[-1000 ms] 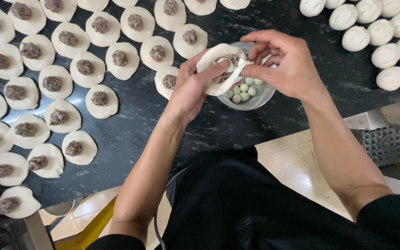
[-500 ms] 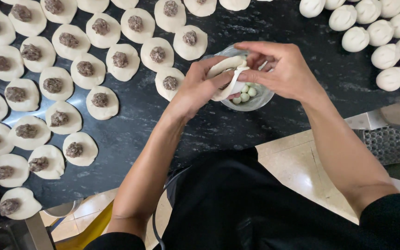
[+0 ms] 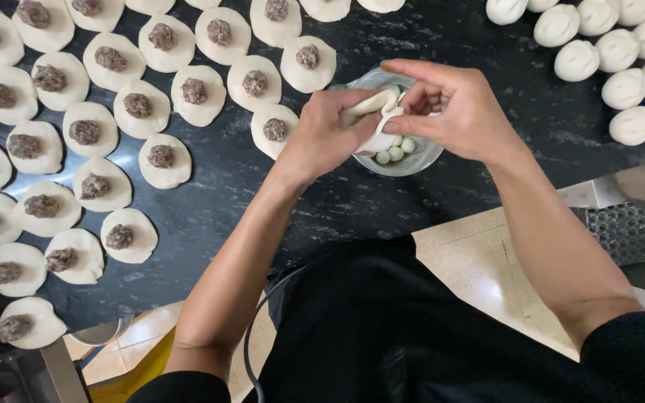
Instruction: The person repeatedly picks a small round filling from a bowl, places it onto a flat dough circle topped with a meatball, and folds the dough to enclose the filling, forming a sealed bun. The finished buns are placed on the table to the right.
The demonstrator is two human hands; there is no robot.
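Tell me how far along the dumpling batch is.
Done: closed buns sit at the top right. In hand: the left hand and right hand pinch one wrapper shut over a glass bowl. Left: many open wrappers with meat filling on the dark counter.

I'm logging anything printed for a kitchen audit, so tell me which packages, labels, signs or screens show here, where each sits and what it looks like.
None in view: no package, label, sign or screen.
Only unmarked things show: a small clear glass bowl of pale green balls on the black speckled stone counter, under the left hand and right hand, which pinch a white dough wrapper.
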